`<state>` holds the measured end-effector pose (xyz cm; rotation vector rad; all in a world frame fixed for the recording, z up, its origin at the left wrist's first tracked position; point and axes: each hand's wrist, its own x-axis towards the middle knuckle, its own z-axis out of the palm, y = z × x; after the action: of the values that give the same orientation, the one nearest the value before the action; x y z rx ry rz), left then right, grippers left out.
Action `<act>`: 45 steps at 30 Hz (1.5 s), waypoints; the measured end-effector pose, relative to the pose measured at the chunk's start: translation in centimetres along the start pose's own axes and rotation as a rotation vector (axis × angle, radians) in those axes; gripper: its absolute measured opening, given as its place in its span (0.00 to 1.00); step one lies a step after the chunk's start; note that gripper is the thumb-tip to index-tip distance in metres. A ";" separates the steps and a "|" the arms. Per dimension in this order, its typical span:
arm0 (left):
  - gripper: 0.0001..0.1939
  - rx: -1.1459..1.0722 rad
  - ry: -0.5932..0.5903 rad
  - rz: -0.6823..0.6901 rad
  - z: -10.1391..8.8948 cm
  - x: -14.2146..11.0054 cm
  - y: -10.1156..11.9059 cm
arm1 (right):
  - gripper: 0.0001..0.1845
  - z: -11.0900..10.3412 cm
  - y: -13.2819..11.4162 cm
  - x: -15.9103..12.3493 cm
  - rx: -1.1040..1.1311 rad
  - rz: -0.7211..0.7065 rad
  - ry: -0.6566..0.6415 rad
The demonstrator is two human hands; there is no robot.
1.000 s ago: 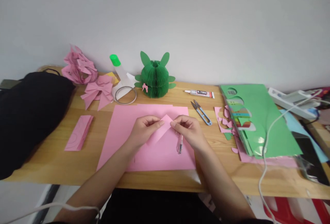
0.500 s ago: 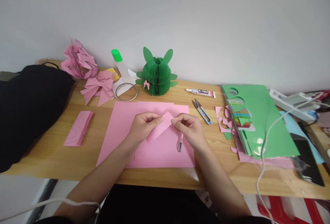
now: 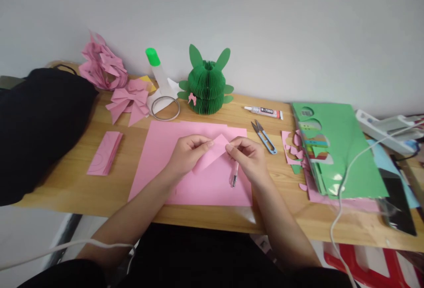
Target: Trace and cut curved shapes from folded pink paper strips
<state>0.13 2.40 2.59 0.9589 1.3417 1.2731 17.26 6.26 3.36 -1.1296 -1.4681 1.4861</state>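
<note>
Between my hands is a small folded piece of pink paper (image 3: 213, 152), held at a slant above larger pink sheets (image 3: 155, 155). My left hand (image 3: 189, 154) pinches its left side between thumb and fingers. At the upper right edge, my right hand (image 3: 248, 155) pinches it too, with the fingertips closed. A clear pen (image 3: 235, 175) lies on the pink sheets, partly behind my right hand. To the right of that hand, blue thread snips (image 3: 264, 138) rest on the wooden table.
Behind stand a green paper honeycomb figure (image 3: 207, 87) and a green-capped glue bottle (image 3: 157, 69), near a tape roll (image 3: 165, 108). Left are a folded pink stack (image 3: 105, 153), pink paper bows (image 3: 130, 98) and a black bag (image 3: 46, 129). Right are a glue tube (image 3: 264, 112) and green paper pack (image 3: 344, 146).
The view has shifted slightly, so things on the table appear a little higher and further right. Both hands keep their pinch on the folded pink paper.
</note>
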 end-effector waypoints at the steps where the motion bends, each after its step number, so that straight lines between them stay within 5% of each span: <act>1: 0.09 0.001 -0.006 0.002 0.0 -0.1 0.0 | 0.12 0.0 0.0 0.0 -0.010 0.002 -0.006; 16: 0.10 0.158 -0.114 0.016 0.6 -0.6 -0.4 | 0.13 0.2 -0.3 0.2 -0.110 0.062 -0.107; 25: 0.09 0.248 -0.219 0.010 0.5 -0.8 -0.2 | 0.05 -0.9 -0.6 0.0 -0.246 0.038 -0.151; 33: 0.10 0.214 -0.247 -0.065 0.0 -0.6 0.5 | 0.05 -2.7 -1.3 0.8 -0.058 0.097 0.038; 41: 0.09 0.137 -0.251 -0.138 0.0 -0.4 0.7 | 0.12 -1.9 -1.4 0.3 -0.034 0.191 -0.249; 45: 0.09 0.143 -0.244 -0.168 0.1 -0.4 0.6 | 0.15 -1.7 -1.3 0.1 -0.031 0.196 -0.260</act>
<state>0.24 2.10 3.22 1.0405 1.3029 0.9116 18.68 7.01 4.68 -1.1596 -1.5943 1.8074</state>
